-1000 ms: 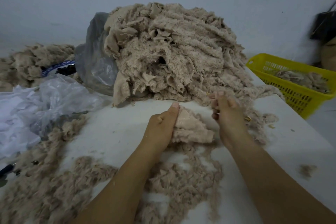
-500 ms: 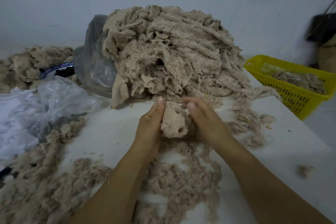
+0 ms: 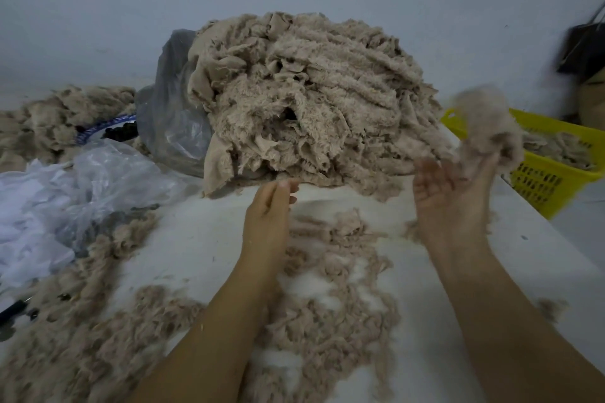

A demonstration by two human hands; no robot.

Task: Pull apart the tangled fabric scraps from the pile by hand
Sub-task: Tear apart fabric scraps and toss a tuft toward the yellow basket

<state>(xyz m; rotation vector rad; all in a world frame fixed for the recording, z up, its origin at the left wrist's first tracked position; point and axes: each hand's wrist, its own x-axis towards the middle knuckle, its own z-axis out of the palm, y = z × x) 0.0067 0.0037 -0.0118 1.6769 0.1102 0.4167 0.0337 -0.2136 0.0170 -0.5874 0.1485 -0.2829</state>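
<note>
Hands parted since half a second ago; beige fleece scrap [image 3: 487, 127] now raised at right, before yellow basket [image 3: 543, 181].
Right hand [image 3: 448, 193]: palm up, fingers spread, blurred; contact with scrap unclear. Left hand [image 3: 268, 206]: loosely curled, empty, fingertips at foot of scrap pile [image 3: 311, 101] on white table [image 3: 203, 239]. Basket partly cut off.

Both bare forearms reach forward. The left hand [image 3: 270, 209] is held low with its fingers loosely curled. The right hand [image 3: 448, 196] is lifted higher, palm turned inward, fingers spread and blurred.
</note>
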